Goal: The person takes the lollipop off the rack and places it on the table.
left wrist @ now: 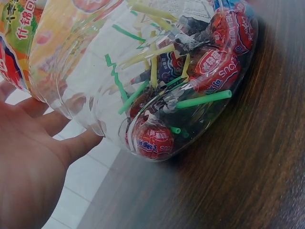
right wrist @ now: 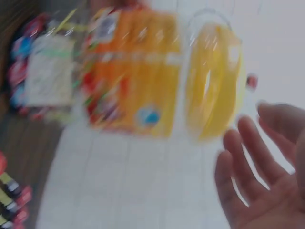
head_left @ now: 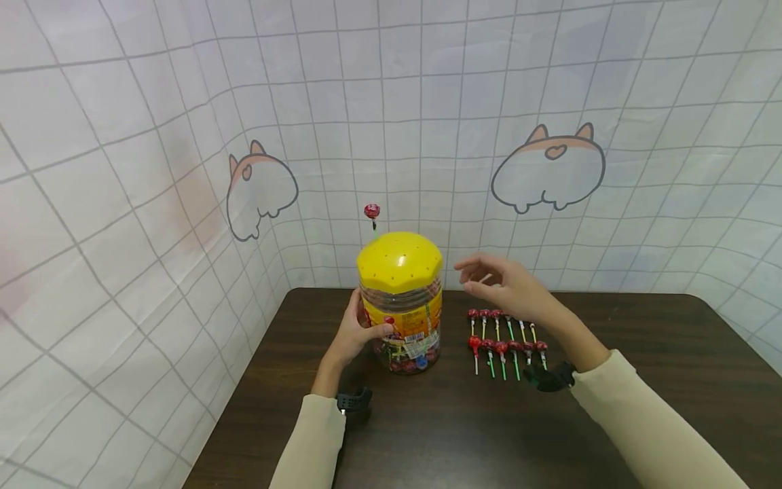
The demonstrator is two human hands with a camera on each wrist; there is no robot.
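Note:
A clear plastic jar (head_left: 397, 339) with an orange and yellow label and a yellow lid (head_left: 400, 261) stands upright on the table. Wrapped lollipops (left wrist: 217, 69) with green and yellow sticks lie inside it. My left hand (head_left: 360, 329) grips the jar's left side, thumb across the front. To the right of the lid hovers my right hand (head_left: 504, 285), apart from it, with fingers loosely bent and holding nothing. Behind the lid a single red lollipop (head_left: 372, 211) sticks up; the lower part of its stick is hidden.
Two rows of red lollipops (head_left: 501, 348) lie on the dark wooden table (head_left: 427, 435), right of the jar and partly below the right forearm. A white grid-patterned curtain (head_left: 403, 136) encloses the table at the back and left.

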